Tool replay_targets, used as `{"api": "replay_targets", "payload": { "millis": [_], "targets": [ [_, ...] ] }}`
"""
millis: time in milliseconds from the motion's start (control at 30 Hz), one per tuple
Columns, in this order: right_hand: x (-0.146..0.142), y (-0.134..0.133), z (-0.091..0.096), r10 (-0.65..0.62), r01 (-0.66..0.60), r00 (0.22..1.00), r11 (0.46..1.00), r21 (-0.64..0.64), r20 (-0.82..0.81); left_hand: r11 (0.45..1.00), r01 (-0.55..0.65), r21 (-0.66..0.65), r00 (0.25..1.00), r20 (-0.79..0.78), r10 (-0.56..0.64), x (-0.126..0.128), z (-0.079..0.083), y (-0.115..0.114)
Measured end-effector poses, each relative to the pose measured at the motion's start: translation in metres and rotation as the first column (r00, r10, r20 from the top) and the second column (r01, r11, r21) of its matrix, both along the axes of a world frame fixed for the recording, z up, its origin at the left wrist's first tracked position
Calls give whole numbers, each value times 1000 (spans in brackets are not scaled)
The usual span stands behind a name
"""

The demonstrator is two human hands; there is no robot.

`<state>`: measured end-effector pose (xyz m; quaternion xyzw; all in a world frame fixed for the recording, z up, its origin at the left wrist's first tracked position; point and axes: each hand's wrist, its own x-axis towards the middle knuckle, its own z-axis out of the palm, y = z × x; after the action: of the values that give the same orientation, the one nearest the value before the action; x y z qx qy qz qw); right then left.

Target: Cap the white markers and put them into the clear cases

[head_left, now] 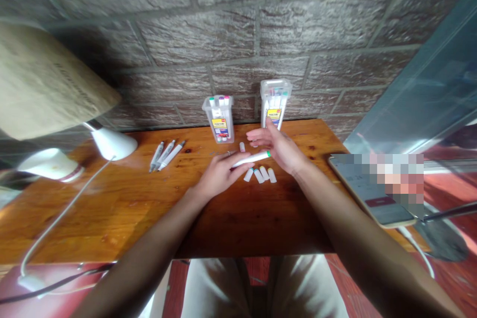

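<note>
A white marker [248, 159] with a green end lies in the fingers of my left hand [219, 173], its green end pointing right. My right hand [281, 148] is beside that green end, fingers stretched out and apart, with nothing seen in them. Several loose white marker caps [272, 175] lie on the table just below the marker. Another cap [242, 146] is behind it, between the hands. Behind my hands, a clear marker case [222, 129] and a second marker case [276, 90] stand upright near the wall, both with markers inside.
Three grey-white markers [166, 155] lie to the left on the wooden table [149, 213]. Farther left are a lamp [112, 143] with a trailing cord and a paper cup [52, 164]. A phone or tablet [357, 189] lies at the right edge. A brick wall [223, 30] closes the back.
</note>
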<state>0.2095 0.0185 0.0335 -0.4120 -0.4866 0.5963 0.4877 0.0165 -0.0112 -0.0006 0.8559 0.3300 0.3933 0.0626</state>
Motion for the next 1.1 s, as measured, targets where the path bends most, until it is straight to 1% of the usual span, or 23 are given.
{"api": "replay_targets", "payload": {
  "millis": [67,167,300,500,633,733,833,967,1100],
  "targets": [
    [-5,-3,4,14,-21,995,998,-65,-101,999,34,14,999,-22,-33,5,2,-5],
    [-12,-9,7,72,-94,982,988,-121,-173,997,69,48,997,-43,-67,9,4,-8],
    [-18,-14,3,63,-80,989,989,-123,-136,989,99,107,993,-70,-92,6,1,-7],
    [-21,-16,-6,160,-176,980,974,-144,-115,984,103,142,989,-124,-85,-2,-3,-9],
    [-23,-17,-7,149,-167,978,979,-116,-144,981,96,169,988,-132,-74,-2,0,-12],
    [-24,-18,-9,134,-148,982,983,-104,-134,981,82,178,987,-153,-55,-3,1,-13],
    [-24,-17,-13,137,-149,984,984,-100,-113,984,63,169,985,-168,-34,-5,-2,-13],
    [-24,-15,-15,133,-142,987,985,-99,-90,988,74,137,983,-175,-50,-9,-7,-10],
    [-25,-16,-12,134,-144,986,984,-106,-99,982,49,181,983,-185,-15,-9,-9,-10]
  ]
}}
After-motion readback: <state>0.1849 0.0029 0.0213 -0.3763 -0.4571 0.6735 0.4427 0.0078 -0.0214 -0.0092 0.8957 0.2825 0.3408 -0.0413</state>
